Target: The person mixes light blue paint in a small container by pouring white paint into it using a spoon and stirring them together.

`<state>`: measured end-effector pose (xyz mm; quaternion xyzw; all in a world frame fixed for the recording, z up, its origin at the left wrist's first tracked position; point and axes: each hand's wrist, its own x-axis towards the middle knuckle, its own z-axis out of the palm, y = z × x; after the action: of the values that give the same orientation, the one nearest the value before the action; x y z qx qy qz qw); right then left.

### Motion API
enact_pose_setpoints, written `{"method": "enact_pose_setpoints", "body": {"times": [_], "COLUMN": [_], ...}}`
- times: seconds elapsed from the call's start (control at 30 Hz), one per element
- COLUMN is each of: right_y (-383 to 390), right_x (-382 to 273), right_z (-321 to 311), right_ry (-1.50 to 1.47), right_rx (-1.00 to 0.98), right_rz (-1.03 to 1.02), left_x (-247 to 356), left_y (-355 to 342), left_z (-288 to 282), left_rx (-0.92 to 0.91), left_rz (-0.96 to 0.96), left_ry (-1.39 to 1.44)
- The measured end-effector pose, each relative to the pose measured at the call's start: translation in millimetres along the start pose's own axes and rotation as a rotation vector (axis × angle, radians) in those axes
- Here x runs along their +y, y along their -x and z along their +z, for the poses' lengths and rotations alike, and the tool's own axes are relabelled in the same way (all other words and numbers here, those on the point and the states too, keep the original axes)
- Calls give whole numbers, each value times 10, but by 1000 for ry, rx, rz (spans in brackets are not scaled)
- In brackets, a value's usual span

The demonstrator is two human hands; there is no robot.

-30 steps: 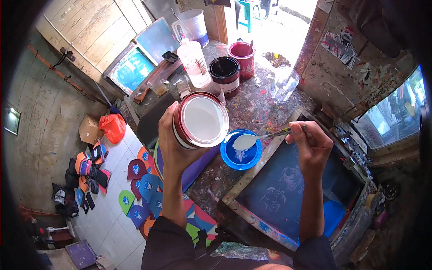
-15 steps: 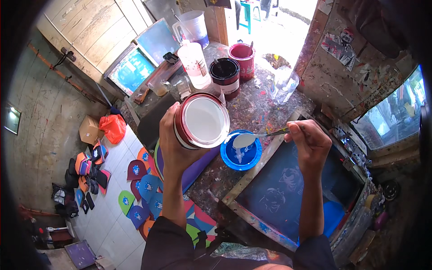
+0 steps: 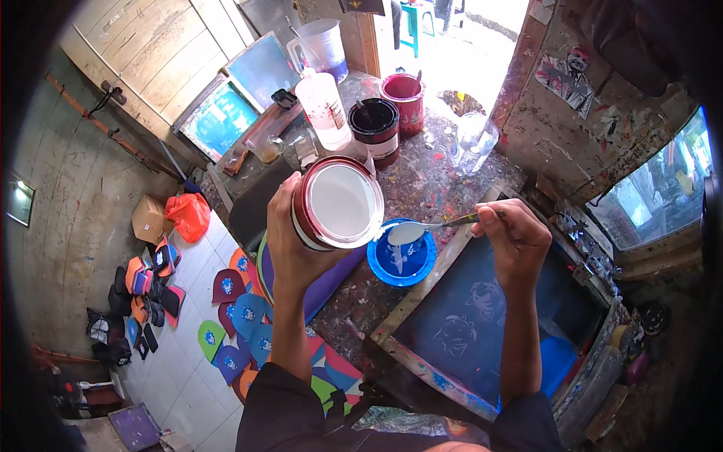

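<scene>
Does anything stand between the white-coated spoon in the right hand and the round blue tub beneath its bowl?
Nothing visible does: the spoon in the right hand has its bowl over the tub in this view. The dark-red round paint can in the left hand overlaps only the tub's upper-left edge.

The left hand [image 3: 288, 239] holds a glossy can [image 3: 303, 205], the right hand [image 3: 517, 239] a smooth, metal-looking spoon [image 3: 407, 233]. Between the hands: a shiny plastic tub [image 3: 401, 281]. Beneath the right: a rough wooden frame [image 3: 432, 373]. Beyond both: the rough, paint-crusted worktop [image 3: 422, 177].
</scene>
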<state>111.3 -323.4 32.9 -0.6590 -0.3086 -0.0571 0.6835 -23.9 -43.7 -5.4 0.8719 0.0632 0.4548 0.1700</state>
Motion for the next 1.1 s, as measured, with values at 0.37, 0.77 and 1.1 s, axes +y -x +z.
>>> {"method": "enact_pose_setpoints", "body": {"times": [0.37, 0.77, 1.1], "right_y": [-38, -625, -1017], "right_x": [-32, -401, -471], "right_z": [-18, 224, 795], "right_ry": [26, -25, 302], "right_rx": [-26, -71, -249], "right_rz": [-35, -294, -553], "left_x": [9, -9, 134], "left_y": [-21, -98, -449], "left_z": [-18, -54, 153], "left_rx": [-16, -81, -243], "left_rz": [10, 33, -200], "left_ry": [-2, -7, 632]}}
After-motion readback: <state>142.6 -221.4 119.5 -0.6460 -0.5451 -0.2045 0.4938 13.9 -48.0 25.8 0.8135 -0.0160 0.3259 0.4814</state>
